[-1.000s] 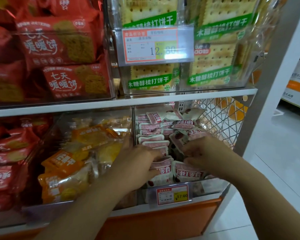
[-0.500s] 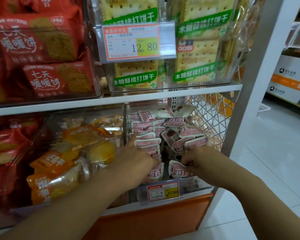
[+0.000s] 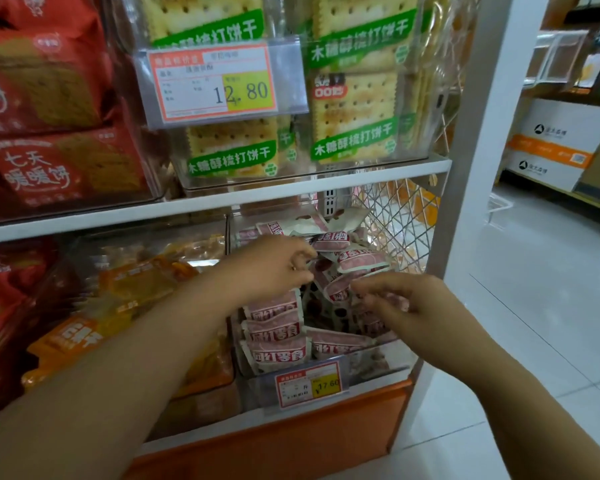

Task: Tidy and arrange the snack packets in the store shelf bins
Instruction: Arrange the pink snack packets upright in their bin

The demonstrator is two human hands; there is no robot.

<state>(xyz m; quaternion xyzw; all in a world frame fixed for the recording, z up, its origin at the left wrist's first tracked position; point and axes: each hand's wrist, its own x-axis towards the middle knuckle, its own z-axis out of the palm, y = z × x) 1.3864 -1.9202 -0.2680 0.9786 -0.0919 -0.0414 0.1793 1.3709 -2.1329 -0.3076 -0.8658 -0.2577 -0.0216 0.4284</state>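
**Both hands in the clear bin, a skewed pink snack packet between them**

The packet lies tilted in the loose heap at the back of the lower shelf's right-hand bin, its long axis running from lower left up to the right, unlike the flat front row. The right hand is nearer: its fingers are loosely spread and hold nothing, with the tips at the packet's right end. The left hand sits just up-left with curled fingers; whether it pinches anything cannot be told. Squaring the packet probably needs a leftward reach.
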